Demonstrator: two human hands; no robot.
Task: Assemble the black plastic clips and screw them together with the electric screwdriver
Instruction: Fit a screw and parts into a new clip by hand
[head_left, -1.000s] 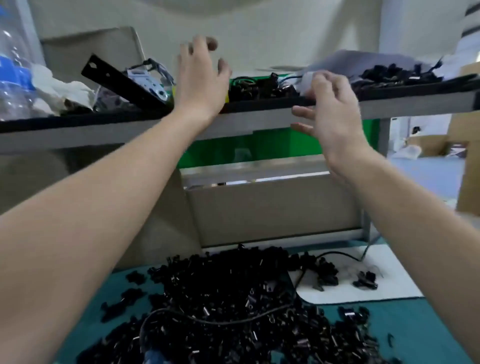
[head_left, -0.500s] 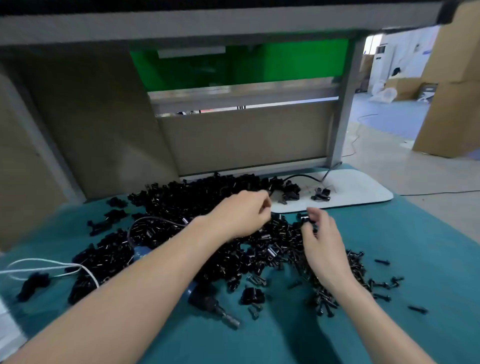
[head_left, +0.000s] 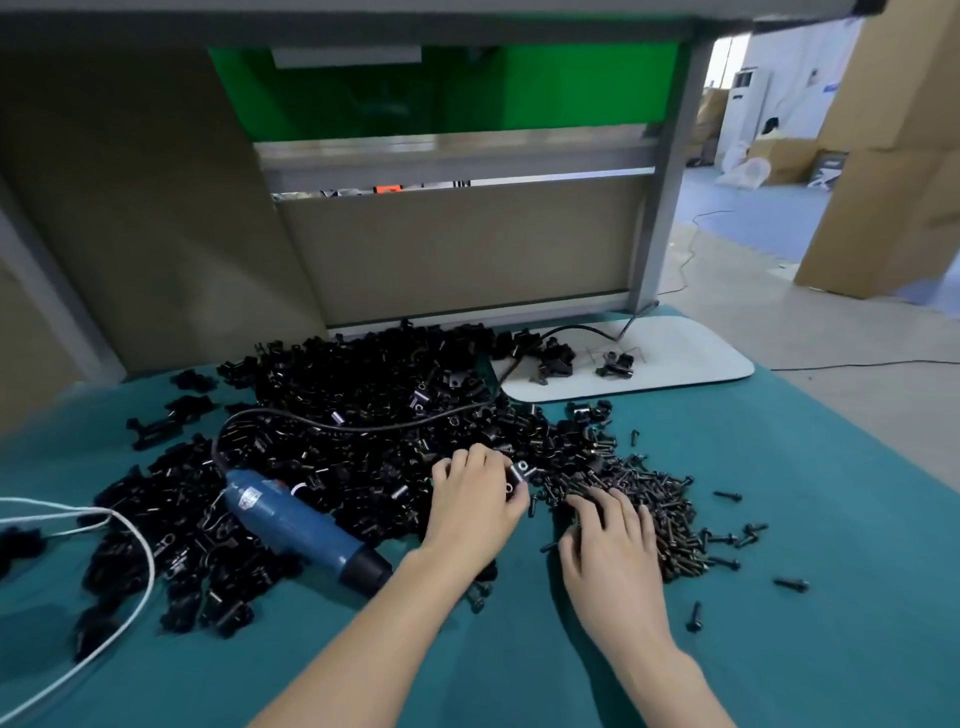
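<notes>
Nearest the camera, two bare forearms are reaching forward over the teal table cover (head_left: 810, 654). The left hand (head_left: 475, 512) is curling its fingers and pinching a small black clip piece (head_left: 521, 473) at its fingertips, at the seam between the two piles. The right hand (head_left: 610, 556) is lying palm down with fingers extended and spread, touching the near edge of the screw pile (head_left: 649, 499); whether a screw is caught beneath the fingers cannot be told. The electric screwdriver (head_left: 301, 525) is lying on its side, untouched, just left of the left wrist. Its long axis is running diagonally from far left to near right, and its black nose is pointing toward the left forearm. Its body is showing blue with a red-and-white label near the rear end. A black cord (head_left: 363, 423) is leaving that rear end and looping over the heap of black plastic clips (head_left: 363, 395), which is spreading behind and to the left of both hands. A white cable (head_left: 136, 582) is curving across the left edge of the cover. Loose screws are lying scattered to the right of the screw pile. Farther back, a white board (head_left: 691, 364) is carrying two small dark assemblies. Behind it, a cardboard panel (head_left: 457, 249) is standing against a grey metal post (head_left: 670, 208), with cardboard boxes (head_left: 893, 156) at far right.
</notes>
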